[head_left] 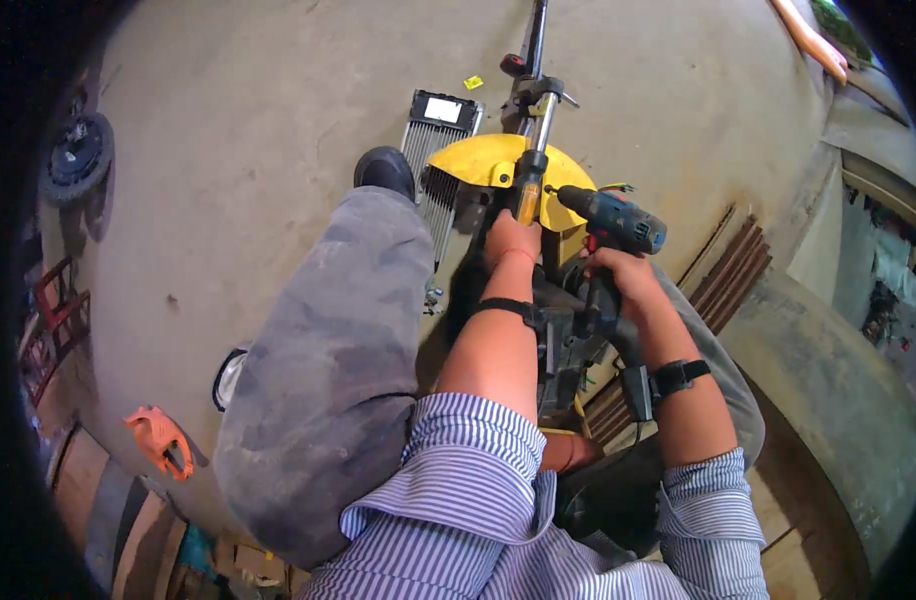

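My right hand (623, 275) is closed round the handle of a dark cordless drill (628, 222). The drill's nose points left, close to a fork leg (529, 187) with a silver upper tube and a dark lower part bearing an orange patch. Round the lower end of that fork leg, my left hand (513, 240) is closed; its fingertips are partly hidden. A curved yellow mudguard (468, 160) spreads out on both sides of the fork leg. Beneath my forearms sits dark machinery (558, 370), largely covered by my arms. Whether the drill tip touches anything, I cannot tell.
A finned radiator-like panel (443, 140) lies on the concrete floor beside my shoe (385, 170). Rusty metal bars (733, 265) are stacked at the right. An orange plastic part (160, 440) lies at the lower left. A wheel (78, 158) stands at the far left.
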The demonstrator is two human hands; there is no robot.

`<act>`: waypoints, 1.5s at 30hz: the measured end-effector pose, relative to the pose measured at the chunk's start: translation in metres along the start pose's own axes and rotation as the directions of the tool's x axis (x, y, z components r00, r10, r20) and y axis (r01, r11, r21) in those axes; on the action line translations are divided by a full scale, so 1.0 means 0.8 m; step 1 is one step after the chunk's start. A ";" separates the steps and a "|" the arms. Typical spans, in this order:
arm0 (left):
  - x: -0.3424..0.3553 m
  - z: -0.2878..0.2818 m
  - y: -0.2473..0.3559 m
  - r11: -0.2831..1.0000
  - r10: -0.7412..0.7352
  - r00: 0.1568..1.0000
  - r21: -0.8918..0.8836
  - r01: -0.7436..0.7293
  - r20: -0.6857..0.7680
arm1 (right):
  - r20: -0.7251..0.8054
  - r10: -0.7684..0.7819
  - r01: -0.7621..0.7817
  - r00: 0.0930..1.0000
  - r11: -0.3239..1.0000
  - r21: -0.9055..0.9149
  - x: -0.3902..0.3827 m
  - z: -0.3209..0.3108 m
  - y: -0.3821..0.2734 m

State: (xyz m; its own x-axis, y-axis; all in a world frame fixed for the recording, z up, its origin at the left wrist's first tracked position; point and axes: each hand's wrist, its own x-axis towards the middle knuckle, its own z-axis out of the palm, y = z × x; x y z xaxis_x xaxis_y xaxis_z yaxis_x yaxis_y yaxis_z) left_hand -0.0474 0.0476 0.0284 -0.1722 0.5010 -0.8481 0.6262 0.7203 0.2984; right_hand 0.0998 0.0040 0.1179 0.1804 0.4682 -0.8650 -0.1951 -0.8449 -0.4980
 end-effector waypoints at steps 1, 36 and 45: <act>-0.002 -0.001 0.002 1.000 -0.001 1.000 -0.004 0.001 0.001 | -0.010 0.014 -0.014 1.000 1.000 0.000 0.000 0.000 -0.001; 0.030 0.015 -0.035 0.966 0.066 0.986 -0.259 -0.024 0.155 | -0.152 0.242 -0.272 0.958 0.935 -0.227 -0.001 0.078 -0.070; 0.021 -0.003 -0.024 0.979 0.024 0.966 -0.203 0.030 0.258 | -0.163 0.168 -0.174 0.972 0.985 -0.022 -0.015 0.078 -0.046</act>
State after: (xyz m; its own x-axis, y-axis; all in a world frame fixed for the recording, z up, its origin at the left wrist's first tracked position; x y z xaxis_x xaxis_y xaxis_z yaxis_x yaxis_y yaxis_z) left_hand -0.0637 0.0435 0.0093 0.0454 0.3775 -0.9249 0.4535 0.8172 0.3558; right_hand 0.0444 0.0458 0.1433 0.2995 0.2714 -0.9147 -0.2018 -0.9190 -0.3387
